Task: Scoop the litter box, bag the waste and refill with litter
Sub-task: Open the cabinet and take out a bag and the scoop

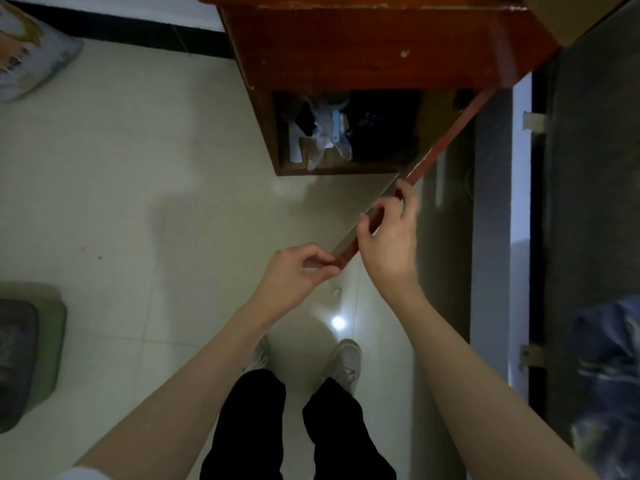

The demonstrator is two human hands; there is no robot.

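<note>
Both forearms are reaching forward over the dark trousers [277,427] and grey shoes [344,362], and both hands are closing on the cabinet door [443,147], which is standing swung open. Its long edge is running diagonally, from the hinge side up at the right down toward the person. The left hand [298,271] is pinching the near corner of that edge between thumb and curled fingers; the right hand [389,233] is gripping the edge slightly farther along, fingers wrapped over the top. So the right hand is sitting nearer the opening, just beyond the door's far end.

Inside the red-brown cabinet [363,46], a crumpled clear plastic bag [323,133] with something pale blue in it is lying upright beside a dark bundle (too shadowed to name). That bag is probably what the waste step needs.

No scoop is showing. A green-rimmed grey bin, possibly the litter box [24,351], is sitting at the left edge on the pale tiled floor [138,168], well apart from both hands.
</note>
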